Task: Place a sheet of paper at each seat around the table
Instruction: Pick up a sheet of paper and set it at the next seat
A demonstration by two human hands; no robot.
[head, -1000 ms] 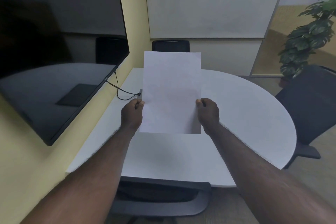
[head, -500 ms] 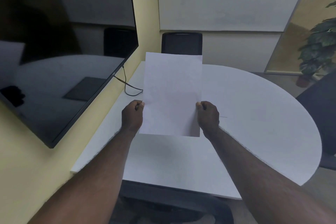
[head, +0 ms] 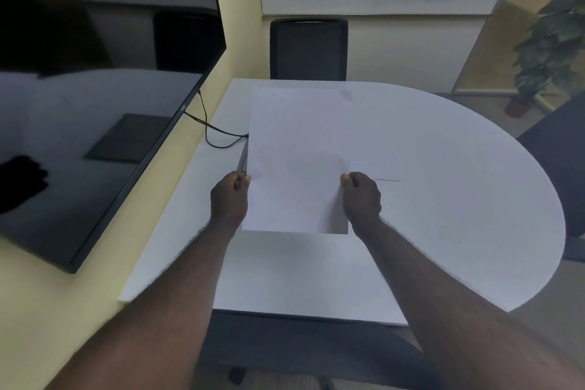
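I hold white paper [head: 299,155] above the white half-round table [head: 443,187]. My left hand [head: 229,196] pinches its left edge and my right hand [head: 361,196] pinches its right edge. Whether it is one sheet or a thin stack I cannot tell. The paper hangs flat over the table's left half, its far edge toward the black chair [head: 308,49] at the far side. Another dark chair [head: 304,348] is tucked under the near edge below my arms. A third dark chair [head: 560,168] shows at the right edge.
A large black screen [head: 95,89] hangs on the yellow wall at left, with a black cable [head: 215,133] running down onto the table. A potted plant [head: 550,47] stands at the far right. A whiteboard covers the far wall.
The view has moved closer to the table and tilted down. The paper has come lower and flatter over the table, still held by both hands.
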